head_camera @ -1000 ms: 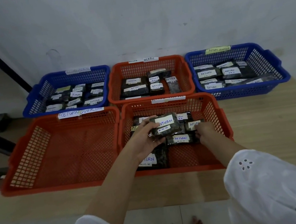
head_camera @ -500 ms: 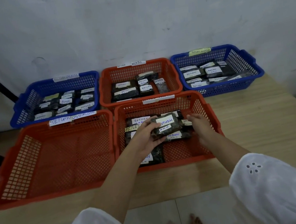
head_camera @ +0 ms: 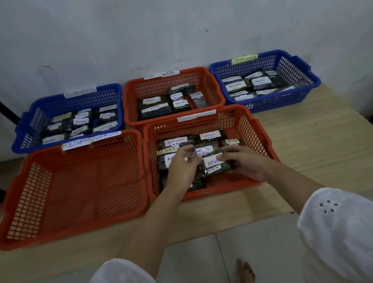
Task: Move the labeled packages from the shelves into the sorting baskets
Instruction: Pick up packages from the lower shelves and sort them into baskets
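A dark package with a white "RETURN" label [head_camera: 213, 165] lies in the front right orange basket [head_camera: 262, 138], on top of several other labelled dark packages [head_camera: 211, 135]. My right hand [head_camera: 245, 163] grips its right end, thumb on the label. My left hand [head_camera: 183, 166] hovers just left of it over the pile, blurred, fingers spread, holding nothing.
A front left orange basket [head_camera: 17, 199] tagged "RETURN OVERDUE" sits beside it. Behind stand a blue basket [head_camera: 22, 129], an orange basket [head_camera: 217, 87] and another blue basket [head_camera: 312, 77], all with labelled packages. They rest on a wooden table [head_camera: 323, 147] against a white wall.
The package went from my left hand, held above the pile, down and right into the basket under my right hand. My left hand let go and opened. The view shifted back and up.
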{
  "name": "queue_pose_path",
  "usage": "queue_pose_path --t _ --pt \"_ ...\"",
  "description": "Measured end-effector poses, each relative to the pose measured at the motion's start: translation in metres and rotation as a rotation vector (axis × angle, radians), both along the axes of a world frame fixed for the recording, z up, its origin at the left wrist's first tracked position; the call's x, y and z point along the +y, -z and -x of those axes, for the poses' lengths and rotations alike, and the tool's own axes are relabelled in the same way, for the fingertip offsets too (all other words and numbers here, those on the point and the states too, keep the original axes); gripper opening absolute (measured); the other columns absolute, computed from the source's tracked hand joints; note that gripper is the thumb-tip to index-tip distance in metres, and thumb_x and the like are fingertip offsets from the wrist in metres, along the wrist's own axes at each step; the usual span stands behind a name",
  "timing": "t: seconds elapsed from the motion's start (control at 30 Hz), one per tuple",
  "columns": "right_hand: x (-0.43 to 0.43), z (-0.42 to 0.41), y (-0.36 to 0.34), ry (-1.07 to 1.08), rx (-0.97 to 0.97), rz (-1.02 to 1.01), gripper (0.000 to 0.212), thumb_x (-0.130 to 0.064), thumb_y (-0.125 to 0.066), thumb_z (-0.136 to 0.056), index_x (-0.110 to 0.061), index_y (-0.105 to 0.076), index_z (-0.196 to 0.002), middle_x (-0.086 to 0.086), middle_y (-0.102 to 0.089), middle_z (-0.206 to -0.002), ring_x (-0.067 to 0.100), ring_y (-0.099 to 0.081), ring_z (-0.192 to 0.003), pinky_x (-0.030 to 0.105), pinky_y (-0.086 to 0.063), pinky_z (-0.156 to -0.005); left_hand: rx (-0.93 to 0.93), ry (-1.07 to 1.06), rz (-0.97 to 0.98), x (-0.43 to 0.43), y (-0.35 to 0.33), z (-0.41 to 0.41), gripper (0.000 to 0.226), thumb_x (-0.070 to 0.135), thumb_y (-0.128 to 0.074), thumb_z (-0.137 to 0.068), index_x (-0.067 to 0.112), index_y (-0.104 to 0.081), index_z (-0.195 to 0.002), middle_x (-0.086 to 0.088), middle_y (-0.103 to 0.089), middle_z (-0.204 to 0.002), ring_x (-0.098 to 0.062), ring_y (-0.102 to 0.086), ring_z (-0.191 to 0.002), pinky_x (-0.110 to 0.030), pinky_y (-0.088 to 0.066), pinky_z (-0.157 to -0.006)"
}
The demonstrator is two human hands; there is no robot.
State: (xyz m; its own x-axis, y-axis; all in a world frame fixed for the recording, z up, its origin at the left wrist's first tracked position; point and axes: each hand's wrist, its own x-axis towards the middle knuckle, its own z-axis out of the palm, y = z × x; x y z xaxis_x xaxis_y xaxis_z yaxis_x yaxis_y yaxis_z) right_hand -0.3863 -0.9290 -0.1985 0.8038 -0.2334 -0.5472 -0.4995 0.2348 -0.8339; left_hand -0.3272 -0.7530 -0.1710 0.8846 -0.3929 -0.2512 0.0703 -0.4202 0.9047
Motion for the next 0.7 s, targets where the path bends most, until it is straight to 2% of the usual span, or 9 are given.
queue_pose_path --t 0.07,0.13,0.2,0.27,0.3,0.37,0.5,0.63,0.7 --pt "0.002 -0.003 0.007 0.063 0.102 0.129 0.048 -0.017 -0.076 -0.077 -0.009 -0.054 -0.119 0.007 -0.058 -0.119 0.024 -0.056 -0.111 0.038 -0.054 -0.083 -0.420 -0.128 -0.269 0.014 0.007 -0.003 0.032 0.024 -0.059 -0.089 0.026 -0.055 -0.120 -0.001 -0.051 -0.122 -0.021 -0.044 -0.114 -0.032 -0.037 -0.093" --pt "0.001 -0.010 0.015 0.049 0.183 0.217 0.061 -0.024 -0.079 -0.073 -0.006 -0.050 -0.123 0.007 -0.056 -0.121 0.025 -0.054 -0.114 0.047 -0.049 -0.094 -0.563 -0.268 -0.483 0.029 0.014 -0.006 0.038 0.024 -0.059 -0.086 0.028 -0.051 -0.123 -0.006 -0.043 -0.132 -0.026 -0.033 -0.123 -0.037 -0.028 -0.100" --pt "-0.008 -0.023 0.045 0.032 0.199 0.269 0.076 -0.031 -0.081 -0.062 -0.006 -0.050 -0.126 0.009 -0.059 -0.125 0.028 -0.056 -0.113 0.049 -0.046 -0.099 -0.456 -0.324 -0.611 0.041 0.021 -0.010 0.051 0.025 -0.059 -0.085 0.026 -0.039 -0.132 -0.015 -0.026 -0.144 -0.033 -0.019 -0.135 -0.046 -0.019 -0.109" --pt "-0.003 -0.030 0.050 0.055 0.221 0.271 0.085 -0.034 -0.079 -0.059 -0.005 -0.047 -0.132 0.012 -0.057 -0.130 0.030 -0.056 -0.114 0.045 -0.045 -0.101 -0.288 -0.325 -0.673 0.049 0.027 -0.013 0.062 0.025 -0.058 -0.087 0.025 -0.027 -0.140 -0.020 -0.014 -0.149 -0.037 -0.012 -0.139 -0.051 -0.015 -0.111" --pt "0.005 -0.030 0.043 0.077 0.234 0.281 0.083 -0.031 -0.077 -0.065 -0.003 -0.043 -0.135 0.012 -0.054 -0.134 0.030 -0.053 -0.118 0.041 -0.042 -0.103 -0.211 -0.318 -0.673 0.051 0.029 -0.014 0.064 0.024 -0.057 -0.088 0.025 -0.023 -0.142 -0.020 -0.014 -0.149 -0.038 -0.016 -0.137 -0.052 -0.018 -0.111" --pt "0.014 -0.031 0.033 0.101 0.287 0.337 0.064 -0.020 -0.069 -0.082 0.001 -0.042 -0.136 0.012 -0.051 -0.134 0.031 -0.047 -0.125 0.036 -0.038 -0.104 -0.105 -0.278 -0.626 0.054 0.031 -0.014 0.066 0.019 -0.051 -0.091 0.028 -0.015 -0.146 -0.019 -0.021 -0.146 -0.038 -0.029 -0.131 -0.052 -0.025 -0.107" --pt "0.008 -0.033 0.040 0.127 0.330 0.454 0.044 -0.009 -0.063 -0.088 0.004 -0.051 -0.128 0.016 -0.057 -0.128 0.032 -0.055 -0.114 0.037 -0.045 -0.097 -0.091 -0.217 -0.574 0.058 0.034 -0.011 0.076 0.007 -0.050 -0.089 0.028 -0.007 -0.148 -0.017 -0.025 -0.144 -0.037 -0.037 -0.126 -0.055 -0.031 -0.104" --pt "0.013 -0.033 0.043 0.028 0.334 0.589 0.038 -0.014 -0.064 -0.089 0.004 -0.055 -0.121 0.017 -0.060 -0.121 0.033 -0.058 -0.110 0.030 -0.044 -0.080 -0.099 -0.224 -0.565 0.058 0.034 -0.012 0.079 0.002 -0.050 -0.087 0.028 -0.007 -0.148 -0.017 -0.023 -0.145 -0.036 -0.038 -0.125 -0.054 -0.033 -0.104" --pt "0.016 -0.033 0.043 -0.002 0.347 0.663 0.042 -0.019 -0.063 -0.090 0.003 -0.052 -0.124 0.019 -0.058 -0.124 0.034 -0.056 -0.112 0.029 -0.042 -0.077 -0.101 -0.231 -0.560 0.058 0.034 -0.012 0.079 0.001 -0.049 -0.086 0.028 -0.008 -0.148 -0.016 -0.024 -0.145 -0.036 -0.038 -0.124 -0.053 -0.034 -0.103"
